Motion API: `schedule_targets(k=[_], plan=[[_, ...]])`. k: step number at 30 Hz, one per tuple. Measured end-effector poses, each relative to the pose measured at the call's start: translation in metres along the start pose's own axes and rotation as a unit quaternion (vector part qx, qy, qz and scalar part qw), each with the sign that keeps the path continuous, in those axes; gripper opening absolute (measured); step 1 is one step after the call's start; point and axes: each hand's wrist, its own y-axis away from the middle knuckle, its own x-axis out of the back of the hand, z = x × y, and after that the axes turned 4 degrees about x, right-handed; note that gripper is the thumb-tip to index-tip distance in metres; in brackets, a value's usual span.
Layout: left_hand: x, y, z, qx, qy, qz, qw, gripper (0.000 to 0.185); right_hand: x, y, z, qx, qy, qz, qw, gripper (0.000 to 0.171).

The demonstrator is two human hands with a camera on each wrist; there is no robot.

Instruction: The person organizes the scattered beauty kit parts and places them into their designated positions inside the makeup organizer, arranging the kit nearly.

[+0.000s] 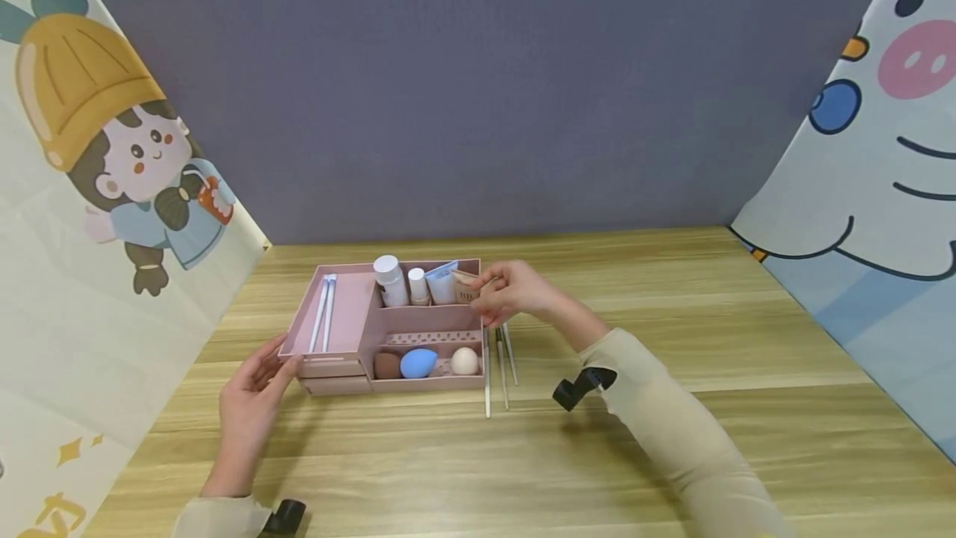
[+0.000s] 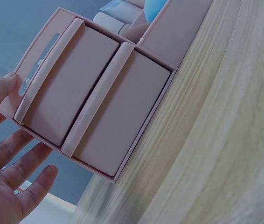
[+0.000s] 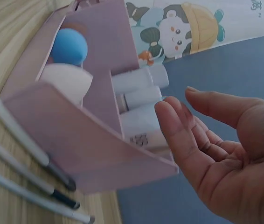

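A pink organizer box [image 1: 354,314] sits on the table. My left hand [image 1: 250,405] holds its front left corner, thumb at the front edge and fingers along the side; the left wrist view shows two drawers [image 2: 122,112] there. My right hand [image 1: 515,289] is beside the back right compartment, thumb and fingers apart with nothing between them in the right wrist view. Close to its fingertips stands a beige tube [image 3: 153,141] with dark lettering. Left of that stand a light blue tube [image 1: 442,285], a small white-capped bottle [image 1: 419,289] and a larger white bottle [image 1: 391,282].
Brown [image 1: 387,365], blue [image 1: 419,364] and cream [image 1: 465,361] makeup sponges fill the front compartment. Two thin white sticks [image 1: 321,314] lie in the left tray. Slender brushes [image 1: 502,376] lie on the wooden table [image 1: 635,314] along the box's right side. A grey wall [image 1: 478,106] rises behind.
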Motion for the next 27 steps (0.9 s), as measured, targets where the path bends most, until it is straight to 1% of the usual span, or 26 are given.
schedule_targets(k=[6,9,13,17,21,25,27], plan=[[0.001,0.001,0.0,0.005,-0.001,-0.002,1.0,0.04,0.015,0.005,0.012,-0.011,0.003,0.01,1.0,0.04],[0.001,0.001,0.0,0.002,-0.002,0.0,1.0,0.04,0.022,0.005,0.019,-0.023,0.002,0.02,1.0,0.042],[0.001,0.001,0.0,0.005,-0.003,0.003,1.0,0.04,0.028,0.005,0.027,-0.04,-0.002,0.023,0.999,0.042],[0.001,0.001,-0.001,0.009,-0.006,0.002,0.9999,0.041,0.031,0.004,0.038,-0.054,0.001,0.022,0.998,0.041],[0.001,0.0,-0.001,0.006,-0.01,0.001,0.9999,0.04,0.033,0.001,0.053,-0.063,0.02,0.024,0.998,0.039],[0.0,0.001,0.0,-0.001,-0.01,0.0,1.0,0.039,0.032,-0.001,0.065,-0.09,0.028,0.029,0.995,0.038],[0.0,0.001,0.0,-0.004,-0.008,0.0,1.0,0.039,0.032,-0.003,0.071,-0.107,0.024,0.034,0.993,0.037]])
